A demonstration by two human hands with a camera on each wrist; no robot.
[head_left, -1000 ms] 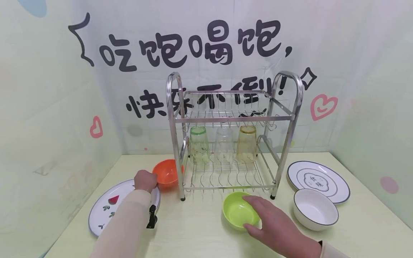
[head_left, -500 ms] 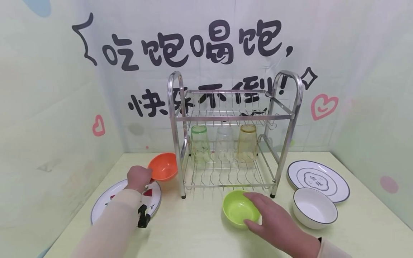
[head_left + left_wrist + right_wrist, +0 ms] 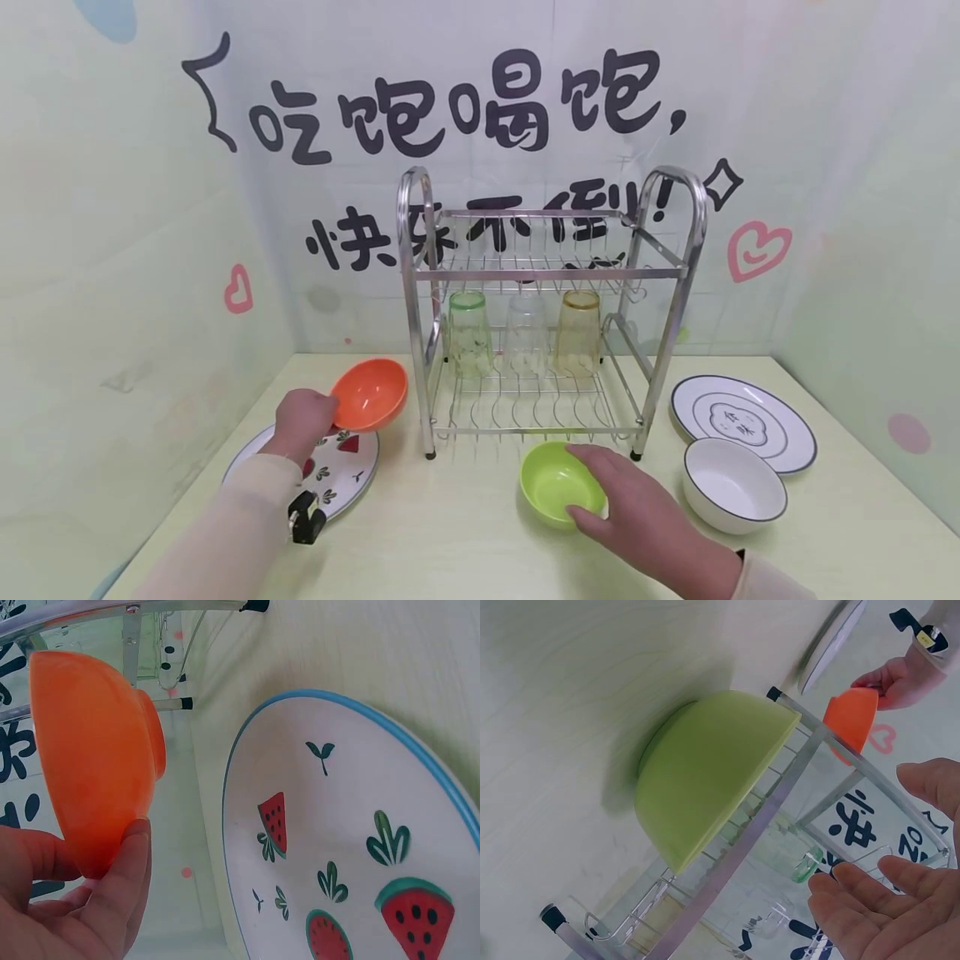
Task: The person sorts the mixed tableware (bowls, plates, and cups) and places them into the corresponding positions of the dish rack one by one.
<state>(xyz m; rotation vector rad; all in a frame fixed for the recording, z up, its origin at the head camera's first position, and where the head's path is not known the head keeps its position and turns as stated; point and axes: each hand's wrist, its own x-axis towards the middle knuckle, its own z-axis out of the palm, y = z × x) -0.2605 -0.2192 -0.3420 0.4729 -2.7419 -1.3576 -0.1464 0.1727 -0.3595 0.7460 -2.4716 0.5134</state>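
Rack (image 3: 551,274) stands behind green bowl (image 3: 555,485); right grip (image 3: 648,525) spread, empty; left grip (image 3: 302,423) pinches orange bowl (image 3: 371,393) near plate (image 3: 347,487).

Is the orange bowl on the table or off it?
Off: the left hand holds the orange bowl up, base clear of the table.

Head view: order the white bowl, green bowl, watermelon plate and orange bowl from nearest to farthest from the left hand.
From the left hand:
1. Orange bowl: in its grip.
2. Watermelon plate: just below it.
3. Green bowl: right of centre.
4. White bowl: farther right.
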